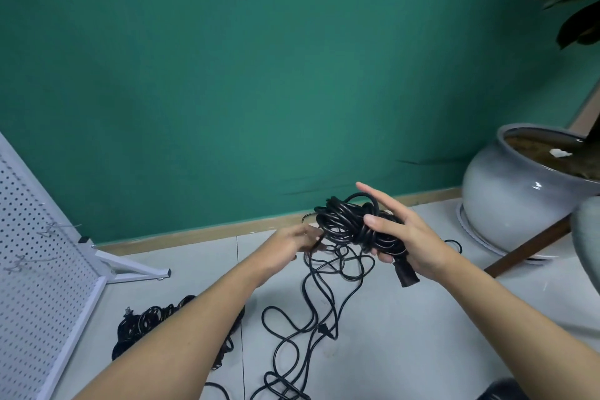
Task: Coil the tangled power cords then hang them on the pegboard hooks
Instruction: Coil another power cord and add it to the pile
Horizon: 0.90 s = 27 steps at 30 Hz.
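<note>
Closest to you, below both forearms, the loose cord (311, 299) lies on the floor in crossing loops with a small connector (324, 331) caught among them. If you draw it up fast, those loops could cinch into a knot or drag the connector into the winding. Under your left forearm sits a second bundle (149, 321) of cords, close enough to the slack that a strand may snag it and lift it along. Up at the hands, your right hand (412, 237) grips the coil (347, 221), thumb pressed across the turns and forefinger straight, with the plug (406, 273) hanging beneath the palm. The turns look uneven and piled, so a slackened thumb could let them spring apart. Your left hand (292, 242), just left of the coil, is blurred, and I cannot tell whether it pinches the feeding strand or only touches it. Without tension there, the next wrap would go on loose. Farther off, left of your left hand, the pegboard (39, 172) stands with its hooks (48, 229), well apart from the coil; a sloppy bundle would likely slide off one.
</note>
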### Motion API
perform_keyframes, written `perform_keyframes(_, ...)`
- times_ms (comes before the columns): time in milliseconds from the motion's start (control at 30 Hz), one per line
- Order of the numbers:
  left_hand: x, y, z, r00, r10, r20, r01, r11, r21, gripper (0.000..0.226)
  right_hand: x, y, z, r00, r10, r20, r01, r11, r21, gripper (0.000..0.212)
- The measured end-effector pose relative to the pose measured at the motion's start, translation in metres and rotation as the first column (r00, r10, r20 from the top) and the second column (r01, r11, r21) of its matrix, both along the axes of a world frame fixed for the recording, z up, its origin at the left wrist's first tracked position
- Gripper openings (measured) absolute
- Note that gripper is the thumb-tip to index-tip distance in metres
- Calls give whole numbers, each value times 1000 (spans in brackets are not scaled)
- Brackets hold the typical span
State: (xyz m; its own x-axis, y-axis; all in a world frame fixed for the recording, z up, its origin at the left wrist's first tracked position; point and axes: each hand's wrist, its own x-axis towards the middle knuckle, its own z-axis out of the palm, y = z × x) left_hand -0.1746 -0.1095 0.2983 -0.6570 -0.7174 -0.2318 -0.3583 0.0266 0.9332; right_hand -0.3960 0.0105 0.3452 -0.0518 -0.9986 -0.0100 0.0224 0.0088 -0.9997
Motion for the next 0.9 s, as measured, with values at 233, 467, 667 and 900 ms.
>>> perform_keyframes(233,-23,14,-11,991,12,135,35,939,-341,18,5,-9,-14,980,-190,-66,186,981,-56,64)
perform_keyframes(467,-50,46,3,963,-86,254,194,877,-440,24,-6,-17,-30,701,-401,-590,293,916,-275,78)
perform_keyframes(667,-47,50,36,892,-26,451,363,635,-682,25,-15,-19,-36,573,-322,-753,160,946,-282,71)
perform_keyframes(900,-21,26,67,940,-91,330,334,444,-831,27,-7,-12,-31,688,-62,-723,-43,991,-126,61)
